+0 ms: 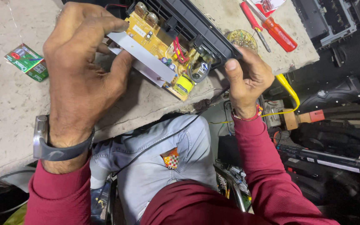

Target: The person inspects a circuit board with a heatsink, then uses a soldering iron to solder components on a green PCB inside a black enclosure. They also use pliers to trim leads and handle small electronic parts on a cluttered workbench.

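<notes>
Nearest the camera, the left hand (80, 71) closes over the near end of a yellow circuit board (159, 50), thumb and fingers clamped on the white metal plate (140, 52) fixed along the board's side. The board lies tilted at the front edge of a worn stone-like worktop (5, 100), its lower corner reaching past a chipped break in that edge. On the other side, the right hand (246, 79) curls shut around the end of the black plastic housing (196, 25) that the board is mounted to, fingertips pressed against its rim. A black cable (163, 139) runs from under the board across the person's lap.

Left of the left hand, a small green packet (26, 62) lies well apart on open tabletop. Beyond the right hand sit a round glass dish (242, 39) just beside the housing, then two red-handled screwdrivers (271, 29). Right of the table, the floor is crowded with black casings and wires.
</notes>
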